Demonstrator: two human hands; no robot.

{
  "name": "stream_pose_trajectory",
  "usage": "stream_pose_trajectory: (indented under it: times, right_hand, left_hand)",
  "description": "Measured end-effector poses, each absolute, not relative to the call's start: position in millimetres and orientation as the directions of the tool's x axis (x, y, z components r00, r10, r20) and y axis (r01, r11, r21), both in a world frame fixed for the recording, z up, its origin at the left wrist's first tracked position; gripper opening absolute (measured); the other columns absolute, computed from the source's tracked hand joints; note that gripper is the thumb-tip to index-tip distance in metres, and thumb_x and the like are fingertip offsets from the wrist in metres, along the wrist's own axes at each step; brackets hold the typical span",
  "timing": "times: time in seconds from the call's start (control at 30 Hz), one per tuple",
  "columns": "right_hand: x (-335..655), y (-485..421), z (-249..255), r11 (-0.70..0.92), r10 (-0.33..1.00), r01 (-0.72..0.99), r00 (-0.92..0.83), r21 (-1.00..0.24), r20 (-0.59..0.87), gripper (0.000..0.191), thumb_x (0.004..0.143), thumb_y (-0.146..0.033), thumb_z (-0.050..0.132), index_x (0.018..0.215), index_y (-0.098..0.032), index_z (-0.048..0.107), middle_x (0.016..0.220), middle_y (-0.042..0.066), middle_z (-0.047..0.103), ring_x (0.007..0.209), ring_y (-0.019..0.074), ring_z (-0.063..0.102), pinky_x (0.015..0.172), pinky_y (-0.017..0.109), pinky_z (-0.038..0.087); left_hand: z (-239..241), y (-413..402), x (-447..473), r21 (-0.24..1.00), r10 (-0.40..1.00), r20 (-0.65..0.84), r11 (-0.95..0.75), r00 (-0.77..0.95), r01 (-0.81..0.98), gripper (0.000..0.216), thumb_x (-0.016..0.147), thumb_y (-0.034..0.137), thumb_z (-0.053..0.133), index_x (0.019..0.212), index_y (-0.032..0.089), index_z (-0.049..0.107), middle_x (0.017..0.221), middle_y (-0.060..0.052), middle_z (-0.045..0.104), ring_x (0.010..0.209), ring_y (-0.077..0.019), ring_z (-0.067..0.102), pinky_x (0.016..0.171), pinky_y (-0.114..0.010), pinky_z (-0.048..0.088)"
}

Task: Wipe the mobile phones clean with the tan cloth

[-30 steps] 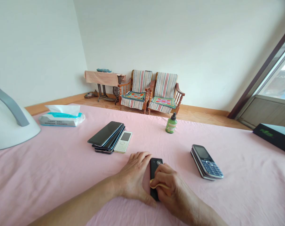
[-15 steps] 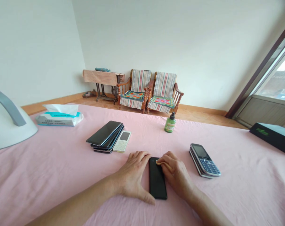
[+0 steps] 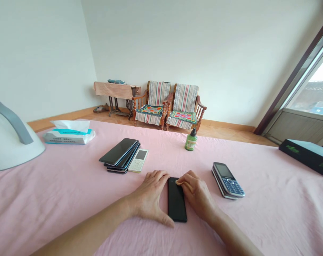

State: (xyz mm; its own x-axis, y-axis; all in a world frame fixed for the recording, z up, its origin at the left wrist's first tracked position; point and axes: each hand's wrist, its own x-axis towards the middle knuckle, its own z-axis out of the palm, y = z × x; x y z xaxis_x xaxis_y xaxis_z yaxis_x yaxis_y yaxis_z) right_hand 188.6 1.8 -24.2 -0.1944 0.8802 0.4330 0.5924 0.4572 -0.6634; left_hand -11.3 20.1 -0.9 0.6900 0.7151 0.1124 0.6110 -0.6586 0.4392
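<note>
A black smartphone (image 3: 176, 202) lies flat on the pink tablecloth in front of me. Spread along its left side, my left hand (image 3: 148, 197) braces it, fingertips at the top corner and thumb by the bottom corner. My right hand (image 3: 197, 193) is closed in a pinch over the phone's upper right part. Between its fingertips shows a small yellowish folded piece (image 3: 186, 185), cloth-like, pressed near the camera lens; most of it is hidden. To the right rests a pair of stacked keypad phones (image 3: 228, 180), the upper one dark blue.
Beyond my left hand are a stack of smartphones (image 3: 120, 153) and a white keypad phone (image 3: 138, 160). A green bottle (image 3: 190, 141) with a black top stands farther back. A tissue pack (image 3: 69, 136) and a white, grey-handled appliance (image 3: 14, 142) sit left; a black box (image 3: 305, 156) lies right.
The view has shifted slightly. Both hands stay at the phone in nearly the same pose, and the yellowish piece remains at its upper end.
</note>
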Motion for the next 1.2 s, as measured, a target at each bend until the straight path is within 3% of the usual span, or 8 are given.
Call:
stream_pose_trajectory:
  times: [0.47,0.93,1.2]
  right_hand:
    - [189.9,-36.3,-33.8,0.407,0.913,0.495,-0.222,-0.768,0.341,0.027,0.073,0.002,0.046,0.075,-0.017,0.066,0.079,0.002,0.057,0.071,0.0122,0.058,0.063,0.022,0.043]
    - [192.3,-81.3,-12.1,0.433,0.899,0.528,-0.313,-0.73,0.307,0.028,0.072,0.003,0.047,0.074,-0.018,0.067,0.079,0.002,0.058,0.07,0.0112,0.058,0.063,0.02,0.042]
    - [205.9,-74.9,-4.3,0.356,0.931,0.572,-0.152,-0.738,0.332,0.024,0.078,-0.004,0.048,0.078,-0.019,0.067,0.078,0.002,0.059,0.074,0.0139,0.059,0.068,0.024,0.044]
  left_hand:
    - [-8.8,22.2,-11.2,0.414,0.698,0.191,-0.695,0.69,0.588,0.104,0.04,0.069,0.076,0.125,0.02,0.043,0.122,-0.012,0.048,0.111,-0.035,0.045,0.097,-0.05,0.035]
    - [-13.1,23.7,-11.7,0.364,0.694,0.197,-0.708,0.693,0.606,0.107,0.04,0.071,0.075,0.126,0.017,0.044,0.126,-0.015,0.047,0.115,-0.0367,0.043,0.099,-0.052,0.033]
    - [-12.2,25.2,-13.6,0.351,0.673,0.195,-0.727,0.713,0.59,0.108,0.041,0.073,0.073,0.127,0.016,0.043,0.126,-0.015,0.047,0.114,-0.0363,0.044,0.099,-0.051,0.034]
